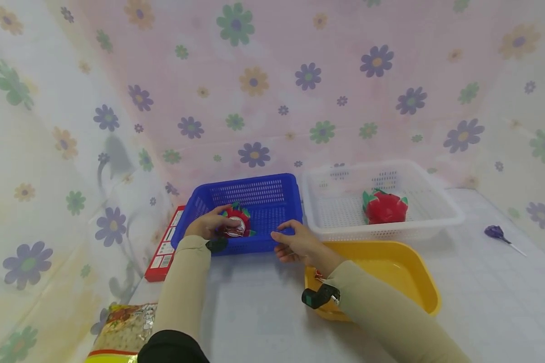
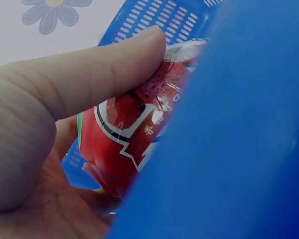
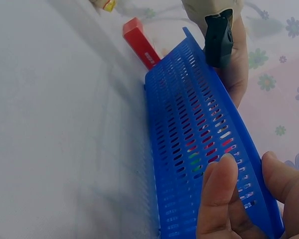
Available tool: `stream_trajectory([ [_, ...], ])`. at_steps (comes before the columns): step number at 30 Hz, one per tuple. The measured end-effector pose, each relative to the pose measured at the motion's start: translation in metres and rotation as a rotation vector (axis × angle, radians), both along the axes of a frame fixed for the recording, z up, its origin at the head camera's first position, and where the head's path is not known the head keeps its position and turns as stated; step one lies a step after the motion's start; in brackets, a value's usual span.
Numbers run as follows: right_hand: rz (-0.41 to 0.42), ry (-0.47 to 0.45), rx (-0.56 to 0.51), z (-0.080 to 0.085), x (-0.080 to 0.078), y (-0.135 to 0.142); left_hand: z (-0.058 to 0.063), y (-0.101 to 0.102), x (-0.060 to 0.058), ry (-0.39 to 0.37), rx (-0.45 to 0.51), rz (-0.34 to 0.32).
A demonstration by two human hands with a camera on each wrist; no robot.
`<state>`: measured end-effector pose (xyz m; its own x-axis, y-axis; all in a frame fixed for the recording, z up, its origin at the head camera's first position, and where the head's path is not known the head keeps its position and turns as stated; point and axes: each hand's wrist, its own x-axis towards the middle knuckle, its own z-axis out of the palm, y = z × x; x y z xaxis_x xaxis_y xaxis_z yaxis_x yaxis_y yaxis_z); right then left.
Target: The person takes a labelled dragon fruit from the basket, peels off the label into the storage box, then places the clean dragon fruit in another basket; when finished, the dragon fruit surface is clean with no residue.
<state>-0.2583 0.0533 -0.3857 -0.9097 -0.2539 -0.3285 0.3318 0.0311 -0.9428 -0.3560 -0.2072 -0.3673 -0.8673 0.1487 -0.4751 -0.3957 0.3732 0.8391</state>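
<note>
My left hand (image 1: 209, 223) reaches into the blue basket (image 1: 295, 196) and grips a red dragon-fruit-shaped packet (image 1: 240, 222) with green leaf tips. In the left wrist view its thumb lies along the shiny printed front of the packet (image 2: 117, 134), and the basket wall (image 2: 214, 149) hides the right part. At the basket's front right corner, my right hand (image 1: 300, 244) pinches the rim. The right wrist view shows its thumb on one side of the basket wall (image 3: 174, 124) and its fingers on the other.
A white basket (image 1: 454, 219) holding a similar red packet (image 1: 386, 207) stands right of the blue one. The yellow tray (image 1: 390, 262) lies partly under my right forearm. A red box (image 1: 159, 264) and a food bag (image 1: 122, 327) are at left, a purple lollipop (image 1: 495, 232) far right.
</note>
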Motion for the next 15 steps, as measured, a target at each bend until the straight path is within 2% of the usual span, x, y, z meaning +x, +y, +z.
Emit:
stream_trajectory([
  [6, -0.005, -0.003, 0.018, -0.0007, 0.0005, -0.0017, 0.0016, 0.0016, 0.0043, -0.01, 0.028, 0.05],
  [15, -0.026, 0.002, 0.029, -0.0016, 0.0004, -0.0025, 0.0013, 0.0025, 0.0041, -0.003, 0.049, 0.105],
])
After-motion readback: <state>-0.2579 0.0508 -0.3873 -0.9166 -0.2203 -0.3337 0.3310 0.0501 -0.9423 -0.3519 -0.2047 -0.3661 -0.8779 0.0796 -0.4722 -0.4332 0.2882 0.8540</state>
